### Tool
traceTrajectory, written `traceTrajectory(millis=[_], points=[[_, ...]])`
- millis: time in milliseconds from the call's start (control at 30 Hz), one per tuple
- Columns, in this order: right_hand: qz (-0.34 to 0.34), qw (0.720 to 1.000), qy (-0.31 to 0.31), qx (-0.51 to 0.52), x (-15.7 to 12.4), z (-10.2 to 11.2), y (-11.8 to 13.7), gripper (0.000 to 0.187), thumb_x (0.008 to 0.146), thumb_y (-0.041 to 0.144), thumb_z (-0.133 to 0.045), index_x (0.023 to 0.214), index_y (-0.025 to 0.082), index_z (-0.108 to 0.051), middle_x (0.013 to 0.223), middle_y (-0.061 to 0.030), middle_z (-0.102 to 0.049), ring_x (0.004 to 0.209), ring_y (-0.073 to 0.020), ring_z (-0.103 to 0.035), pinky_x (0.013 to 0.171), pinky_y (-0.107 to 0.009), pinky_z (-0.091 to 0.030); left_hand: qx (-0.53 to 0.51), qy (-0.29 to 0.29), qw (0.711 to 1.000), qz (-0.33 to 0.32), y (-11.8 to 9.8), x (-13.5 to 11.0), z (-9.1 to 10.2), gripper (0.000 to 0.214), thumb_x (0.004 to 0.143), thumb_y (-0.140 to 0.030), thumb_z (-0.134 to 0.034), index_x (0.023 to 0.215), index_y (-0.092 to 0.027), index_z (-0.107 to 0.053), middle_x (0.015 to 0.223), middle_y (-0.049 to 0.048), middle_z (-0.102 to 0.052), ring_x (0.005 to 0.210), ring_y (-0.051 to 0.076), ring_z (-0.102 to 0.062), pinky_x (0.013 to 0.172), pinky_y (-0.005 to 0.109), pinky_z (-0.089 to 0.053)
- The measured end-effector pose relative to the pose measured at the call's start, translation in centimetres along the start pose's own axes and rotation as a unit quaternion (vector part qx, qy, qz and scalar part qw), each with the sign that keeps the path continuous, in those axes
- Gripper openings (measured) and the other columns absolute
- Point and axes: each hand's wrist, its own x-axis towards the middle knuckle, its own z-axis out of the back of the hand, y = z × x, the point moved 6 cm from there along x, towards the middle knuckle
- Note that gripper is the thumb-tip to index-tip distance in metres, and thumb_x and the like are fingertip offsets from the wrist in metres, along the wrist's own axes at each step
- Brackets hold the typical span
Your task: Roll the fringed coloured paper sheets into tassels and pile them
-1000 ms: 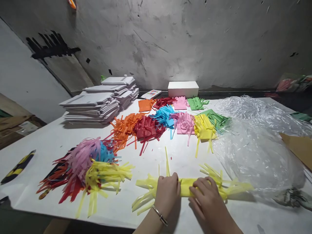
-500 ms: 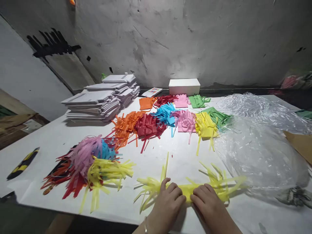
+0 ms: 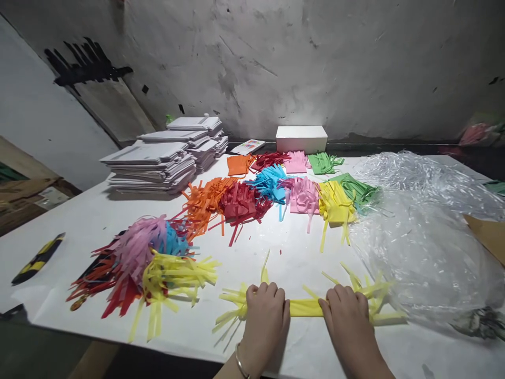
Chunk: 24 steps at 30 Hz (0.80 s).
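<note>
A rolled yellow paper strip (image 3: 304, 307) with fringed ends lies along the near edge of the white table (image 3: 284, 247). My left hand (image 3: 265, 316) presses on its left part, fingers curled over the roll. My right hand (image 3: 347, 318) holds down its right part the same way. Yellow fringes stick out to the left of my left hand and to the right of my right hand. To the left lies a heap of finished fringed rolls (image 3: 138, 263) in yellow, pink, blue and red.
Rows of cut coloured paper (image 3: 276, 192) in orange, red, blue, pink, yellow and green lie mid-table. Stacks of white sheets (image 3: 153, 163) stand back left, a white box (image 3: 302, 138) at the back. A crumpled clear plastic bag (image 3: 418, 237) fills the right. A black-and-yellow object (image 3: 37, 258) lies far left.
Both hands moved apart along the yellow roll, and the roll looks tighter and thinner than a second ago. The view shifted slightly.
</note>
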Motion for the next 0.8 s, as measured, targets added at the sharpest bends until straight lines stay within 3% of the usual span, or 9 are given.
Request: traceTrajectory(millis=[133, 267, 400, 467, 567, 800], points=[[0.073, 0.989, -0.051, 0.115, -0.2, 1.3, 1.5, 0.016, 0.096, 0.018, -0.045, 0.093, 0.022, -0.060, 0.095, -0.0049, -0.063, 0.097, -0.0225, -0.056, 0.100, -0.050, -0.029, -0.046, 0.005, 0.998, -0.052, -0.3, 0.1, -0.1, 0.016, 0.089, -0.006, -0.056, 0.085, -0.020, -0.061, 0.090, 0.0008, -0.063, 0.087, 0.021, -0.055, 0.094, 0.048, -0.034], [0.153, 0.971, -0.073, 0.169, -0.3, 1.1, 3.0, 0.023, 0.094, 0.013, -0.046, 0.077, 0.022, -0.058, 0.071, 0.0021, -0.058, 0.078, -0.0160, -0.054, 0.099, -0.043, -0.030, -0.087, 0.011, 0.989, -0.118, -0.5, -0.1, 0.3, 0.010, 0.089, -0.013, -0.062, 0.085, -0.022, -0.062, 0.092, -0.0003, -0.062, 0.092, 0.021, -0.054, 0.100, 0.050, -0.031], [0.124, 0.966, -0.064, 0.218, 0.1, 0.9, 2.5, 0.028, 0.096, 0.014, -0.045, 0.071, 0.021, -0.056, 0.069, 0.0025, -0.055, 0.070, -0.0144, -0.049, 0.089, -0.038, -0.031, -0.123, -0.022, 0.977, -0.171, -0.6, -0.7, 0.6, 0.012, 0.084, -0.028, -0.072, 0.093, -0.027, -0.064, 0.101, -0.0004, -0.063, 0.102, 0.024, -0.052, 0.109, 0.057, -0.020], [0.108, 0.965, -0.029, 0.236, 0.2, 0.9, 2.4, 0.023, 0.096, 0.016, -0.045, 0.077, 0.021, -0.058, 0.074, 0.0017, -0.058, 0.074, -0.0154, -0.051, 0.088, -0.038, -0.030, -0.122, -0.041, 0.973, -0.190, -0.7, -0.9, 0.4, 0.005, 0.088, -0.022, -0.067, 0.088, -0.026, -0.064, 0.094, -0.0015, -0.064, 0.098, 0.022, -0.053, 0.110, 0.055, -0.019], [0.114, 0.967, 0.000, 0.227, 0.1, 0.8, 2.8, 0.014, 0.095, 0.021, -0.051, 0.083, 0.022, -0.058, 0.081, 0.0006, -0.060, 0.078, -0.0173, -0.051, 0.089, -0.038, -0.029, -0.129, -0.061, 0.968, -0.205, -0.7, -1.0, 0.2, 0.015, 0.092, -0.013, -0.056, 0.082, -0.023, -0.062, 0.084, -0.0025, -0.063, 0.091, 0.019, -0.054, 0.110, 0.052, -0.019], [0.156, 0.969, -0.038, 0.188, -0.2, 0.0, 3.4, 0.024, 0.095, 0.013, -0.043, 0.074, 0.020, -0.053, 0.072, 0.0004, -0.055, 0.071, -0.0170, -0.047, 0.082, -0.036, -0.030, -0.187, -0.020, 0.959, -0.213, -0.2, -1.3, -0.5, 0.009, 0.088, -0.015, -0.062, 0.089, -0.024, -0.061, 0.089, -0.0032, -0.065, 0.089, 0.018, -0.054, 0.108, 0.049, -0.021]])
